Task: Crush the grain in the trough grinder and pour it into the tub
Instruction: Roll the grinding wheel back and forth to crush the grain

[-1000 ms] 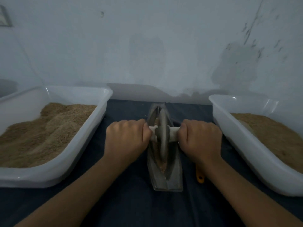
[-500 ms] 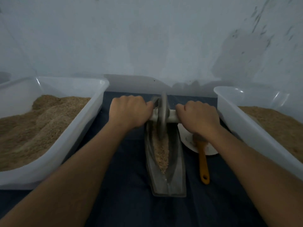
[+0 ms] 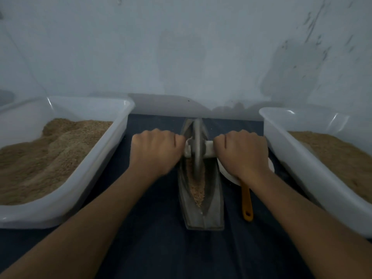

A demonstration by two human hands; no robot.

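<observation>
Item: trough grinder point(image 3: 201, 198), metal, boat-shaped, on the dark-clothed table point(image 3: 153, 238) directly before me. Its long axis runs straight away from me toward the wall.

Item: grinding wheel point(image 3: 196, 150), upright on edge in the groove, sitting toward the far half of the trough. A pale axle handle point(image 3: 209, 150) crosses it left to right, square to the trough's length.

Item: my left hand point(image 3: 156, 151), fist wrapped round the left end of the axle. My right hand point(image 3: 242, 153), fist wrapped round the right end. Both sit level, equally near the wheel, one each side.

Item: grain point(image 3: 198, 190), tan, lying in the groove nearer me than the wheel. I judge the next stroke must pull back toward me along the long axis to reach it.

Item: left tub point(image 3: 100, 170) and right tub point(image 3: 285, 150), white plastic, both holding brown meal, flanking the trough. Which receives the pour I cannot tell.

Item: orange-handled tool point(image 3: 246, 204) lying beside a white dish point(image 3: 227, 174), just right of the trough.
</observation>
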